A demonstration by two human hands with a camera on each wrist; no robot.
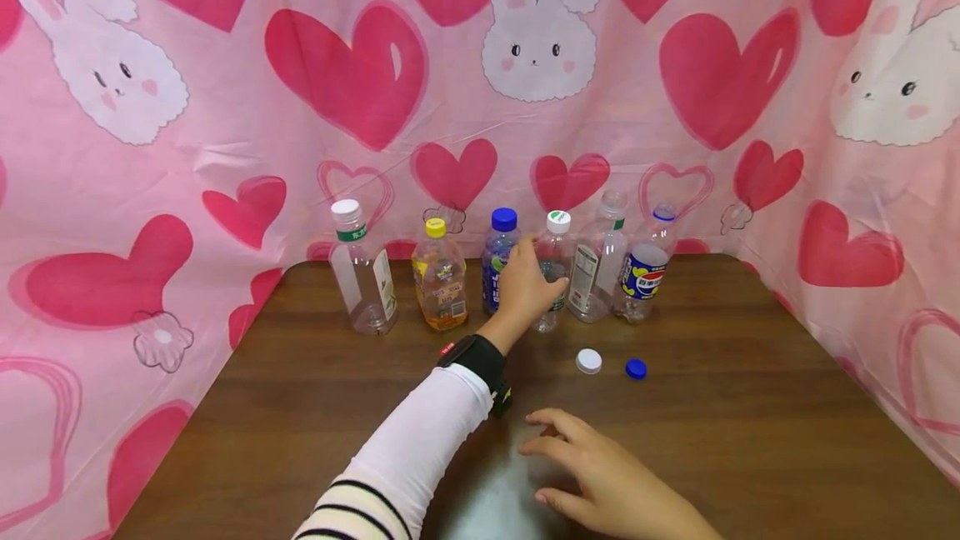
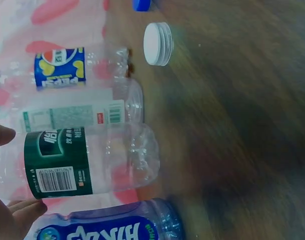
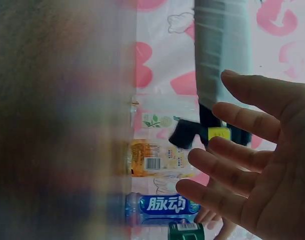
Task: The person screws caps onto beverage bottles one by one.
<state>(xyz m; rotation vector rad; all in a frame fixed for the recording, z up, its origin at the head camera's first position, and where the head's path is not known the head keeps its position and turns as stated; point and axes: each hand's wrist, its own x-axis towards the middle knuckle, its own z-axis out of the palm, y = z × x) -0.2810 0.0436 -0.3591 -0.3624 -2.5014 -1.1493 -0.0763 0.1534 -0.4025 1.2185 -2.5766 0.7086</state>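
Note:
My left hand (image 1: 522, 286) reaches round a clear bottle with a green label (image 2: 57, 162) and a white cap (image 1: 558, 222). In the left wrist view, the thumb lies at one side of this bottle and the fingers at the other. The bottle stands upright in the row; the hand hides part of it in the head view. Right beside it is a blue-labelled bottle (image 1: 497, 252) with a blue cap. Nearer the front, my right hand (image 1: 588, 473) hovers over the table with its fingers spread and holds nothing.
To the left stand a tall clear bottle (image 1: 363, 290) with a white cap and a yellow-capped bottle (image 1: 442, 282). Two uncapped bottles, one clear (image 1: 596, 265) and one Pepsi-labelled (image 1: 643, 273), stand right. A white cap (image 1: 588, 361) and a blue cap (image 1: 636, 369) lie on the table (image 1: 712, 432).

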